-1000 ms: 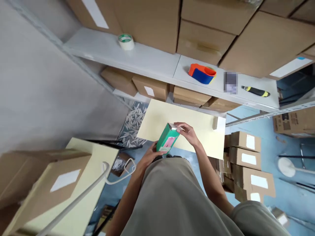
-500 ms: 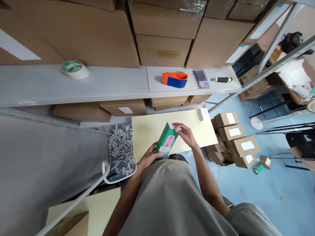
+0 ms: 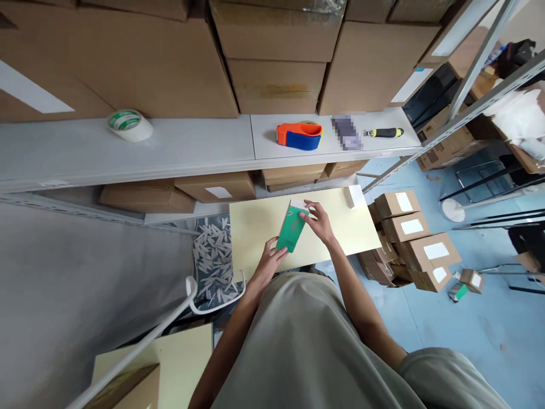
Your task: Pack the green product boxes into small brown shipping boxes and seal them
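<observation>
A small green carton (image 3: 292, 230) is held tilted above the pale yellow board (image 3: 255, 218), its white flap end pointing away from me. My left hand (image 3: 271, 260) grips the lower left corner, thumb and fingers on either side. At the upper right end, my right hand (image 3: 318, 220) pinches the carton by the white flap. A plain green face with a small light print is turned toward me. What is inside the carton cannot be seen. Near the board's far right edge stands a small white box (image 3: 353, 196).
On the grey shelf (image 3: 191, 145) lie a tape roll (image 3: 130, 125), an orange and blue tape dispenser (image 3: 299, 136) and a yellow-black tool (image 3: 384, 133). Cardboard boxes (image 3: 404, 218) are stacked at right. A bin of white pieces (image 3: 210, 253) and a white bent rod (image 3: 191, 289) are at left.
The carton has been turned, so a plain green face shows instead of the one with the pink picture. Both hands have moved slightly farther from my body with it.
</observation>
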`<state>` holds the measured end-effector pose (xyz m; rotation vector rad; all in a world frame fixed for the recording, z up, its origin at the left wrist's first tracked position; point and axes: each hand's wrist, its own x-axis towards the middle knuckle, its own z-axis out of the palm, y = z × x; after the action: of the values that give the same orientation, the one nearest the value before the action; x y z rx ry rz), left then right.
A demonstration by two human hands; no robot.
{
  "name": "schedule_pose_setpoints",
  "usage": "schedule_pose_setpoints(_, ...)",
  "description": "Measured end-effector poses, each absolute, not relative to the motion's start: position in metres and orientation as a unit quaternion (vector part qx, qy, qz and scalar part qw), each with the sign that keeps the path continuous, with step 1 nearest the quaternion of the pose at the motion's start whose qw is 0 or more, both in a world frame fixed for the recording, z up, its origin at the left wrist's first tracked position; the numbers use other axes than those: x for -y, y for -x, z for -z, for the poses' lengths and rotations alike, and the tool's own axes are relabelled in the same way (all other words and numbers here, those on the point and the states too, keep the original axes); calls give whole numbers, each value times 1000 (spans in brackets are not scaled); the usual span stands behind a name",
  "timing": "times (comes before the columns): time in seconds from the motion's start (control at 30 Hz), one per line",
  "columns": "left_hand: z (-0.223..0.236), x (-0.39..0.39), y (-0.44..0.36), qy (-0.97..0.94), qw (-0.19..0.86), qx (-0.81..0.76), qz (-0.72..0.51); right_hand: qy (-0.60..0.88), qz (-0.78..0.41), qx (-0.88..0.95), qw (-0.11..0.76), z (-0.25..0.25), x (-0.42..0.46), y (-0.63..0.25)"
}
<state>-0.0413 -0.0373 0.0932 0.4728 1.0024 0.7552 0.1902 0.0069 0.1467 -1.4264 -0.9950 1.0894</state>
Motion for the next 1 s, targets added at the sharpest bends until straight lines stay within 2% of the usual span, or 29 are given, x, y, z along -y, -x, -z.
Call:
schedule_pose_setpoints(0.17, -92, 38, 21, -114, 777, -469, -404, 578, -453, 433, 523, -143, -38, -211)
schedule_pose_setpoints(0.3, -93, 46, 4, -115, 793, -454, -390, 568, -467, 448, 509, -137, -50, -229)
schedule_pose_setpoints(0.57, -96, 59, -28, -122, 744, -500, -426, 563, -503, 440, 487, -124, -57, -254)
schedule_pose_setpoints(0.8, -97, 59, -44, -150, 712, -534, -431, 594, -445, 490, 458, -128, -60, -258)
schedule_pose_setpoints(1.0, -100, 57, -49, -129, 742, -501, -425, 612, -403, 515, 445, -124, -68, -252)
